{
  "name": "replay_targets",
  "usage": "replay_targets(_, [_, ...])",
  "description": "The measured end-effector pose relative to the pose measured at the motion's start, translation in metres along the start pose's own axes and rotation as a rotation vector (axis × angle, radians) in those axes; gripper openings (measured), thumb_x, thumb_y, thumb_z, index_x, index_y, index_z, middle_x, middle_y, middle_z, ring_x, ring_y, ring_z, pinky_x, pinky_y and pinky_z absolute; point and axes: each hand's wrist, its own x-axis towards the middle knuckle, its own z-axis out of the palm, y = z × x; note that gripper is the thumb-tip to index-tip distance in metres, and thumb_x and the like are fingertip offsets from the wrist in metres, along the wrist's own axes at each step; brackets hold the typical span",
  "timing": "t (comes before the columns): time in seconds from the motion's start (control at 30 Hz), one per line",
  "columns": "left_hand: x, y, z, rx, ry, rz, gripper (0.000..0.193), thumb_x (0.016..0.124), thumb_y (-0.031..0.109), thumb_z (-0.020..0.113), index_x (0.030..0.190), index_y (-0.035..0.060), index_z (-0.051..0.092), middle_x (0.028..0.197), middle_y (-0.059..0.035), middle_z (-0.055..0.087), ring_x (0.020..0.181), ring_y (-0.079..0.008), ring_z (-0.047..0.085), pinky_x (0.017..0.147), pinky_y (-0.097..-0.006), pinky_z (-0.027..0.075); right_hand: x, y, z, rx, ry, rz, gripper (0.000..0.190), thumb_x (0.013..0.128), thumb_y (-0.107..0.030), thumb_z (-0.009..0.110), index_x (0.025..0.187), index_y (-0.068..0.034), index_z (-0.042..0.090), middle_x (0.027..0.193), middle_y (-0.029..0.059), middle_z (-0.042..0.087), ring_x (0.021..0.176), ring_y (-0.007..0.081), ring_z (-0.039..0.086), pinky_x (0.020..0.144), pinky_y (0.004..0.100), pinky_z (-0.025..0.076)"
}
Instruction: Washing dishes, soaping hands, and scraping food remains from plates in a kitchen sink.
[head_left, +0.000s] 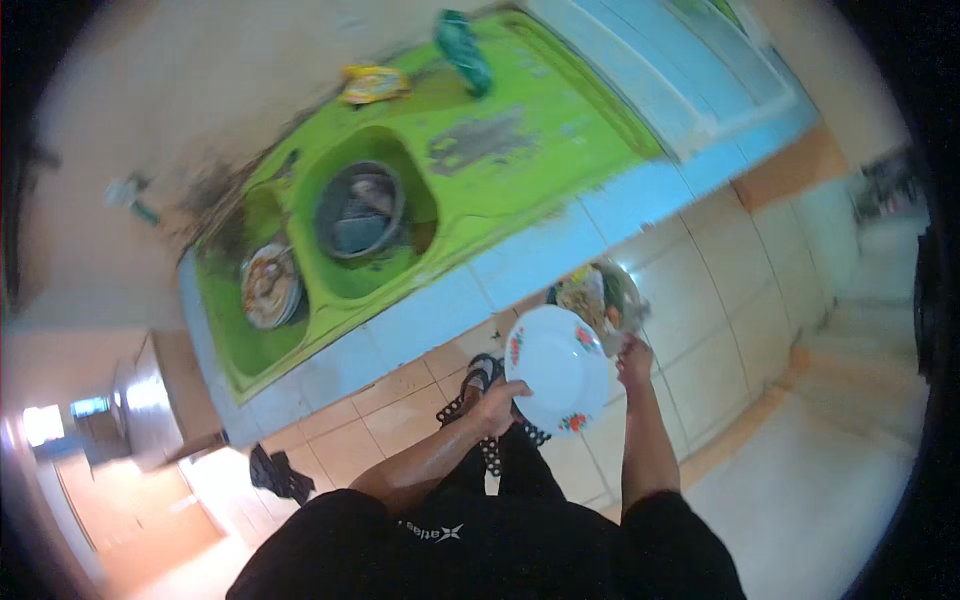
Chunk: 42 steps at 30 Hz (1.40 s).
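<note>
My left hand (499, 405) grips the near-left rim of a white plate (559, 367) with red flower prints, thumb on top. The plate is tilted, and its visible face looks bare of food. Beside its right edge, my right hand (635, 361) is closed around a small greyish utensil (616, 343), too blurred to name exactly. Just beyond the plate, a round waste bin (621, 289) stands on the floor, with food scraps (581, 296) and wrappers inside. The plate covers part of the bin.
A green double sink (311, 300) is set in a tiled counter (525, 262). Its left basin holds stacked dirty plates (270, 289); the other holds a grey basin (360, 214) with dishes. A yellow packet (373, 84) and a green packet (463, 52) lie behind. A black bag (281, 474) is on the floor.
</note>
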Motion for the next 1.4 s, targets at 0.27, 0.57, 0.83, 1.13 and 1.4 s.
replay_targets(0.27, [-0.114, 0.037, 0.024, -0.231, 0.06, 0.175, 0.051, 0.071, 0.019, 0.048, 0.115, -0.0031, 0.039, 0.104, -0.0166, 0.052, 0.095, -0.0265, 0.052, 0.082, -0.0358, 0.044, -0.155, -0.104, 0.033, 0.071, -0.321, -0.398, 0.021, 0.088, -0.022, 0.041, 0.091, -0.006, 0.053, 0.054, -0.0046, 0.033, 0.041, 0.0034, 0.03, 0.035, 0.0184, 0.023])
replay_targets(0.57, [-0.218, 0.094, -0.028, -0.536, 0.29, 0.694, 0.052, 0.071, 0.017, 0.046, 0.119, 0.0007, 0.033, 0.114, -0.0137, 0.047, 0.105, -0.028, 0.048, 0.089, -0.0435, 0.04, -0.281, -0.138, 0.135, -0.439, -0.585, -0.597, 0.021, 0.086, -0.021, 0.05, 0.094, -0.003, 0.057, 0.061, -0.002, 0.049, 0.047, 0.0032, 0.039, 0.041, 0.0178, 0.03])
replay_targets(0.83, [-0.298, 0.107, -0.189, -0.574, 0.516, 0.935, 0.049, 0.072, 0.014, 0.043, 0.116, -0.0032, 0.034, 0.109, -0.0161, 0.048, 0.097, -0.033, 0.052, 0.08, -0.0487, 0.045, -0.318, -0.06, 0.352, -0.919, -0.838, -0.92, 0.022, 0.08, -0.012, 0.052, 0.099, -0.001, 0.057, 0.075, 0.0109, 0.06, 0.058, 0.016, 0.055, 0.053, 0.0272, 0.042])
replay_targets(1.13, [-0.366, 0.123, -0.323, -0.565, 0.701, 0.79, 0.044, 0.073, 0.018, 0.045, 0.111, -0.0015, 0.04, 0.102, -0.0145, 0.05, 0.091, -0.0291, 0.054, 0.075, -0.0456, 0.046, -0.295, 0.102, 0.542, -1.48, -0.724, -1.089, 0.029, 0.065, 0.0, 0.048, 0.09, -0.005, 0.061, 0.085, 0.0205, 0.059, 0.084, 0.0351, 0.056, 0.072, 0.0419, 0.044])
replay_targets(1.4, [-0.367, 0.149, -0.37, -0.45, 0.637, 0.551, 0.041, 0.075, 0.019, 0.043, 0.106, -0.0068, 0.042, 0.096, -0.0174, 0.052, 0.085, -0.028, 0.054, 0.077, -0.0398, 0.045, -0.243, 0.164, 0.59, -1.729, -0.529, -1.167, 0.034, 0.066, 0.0, 0.051, 0.099, -0.007, 0.058, 0.091, 0.0206, 0.058, 0.083, 0.0375, 0.056, 0.073, 0.0426, 0.045])
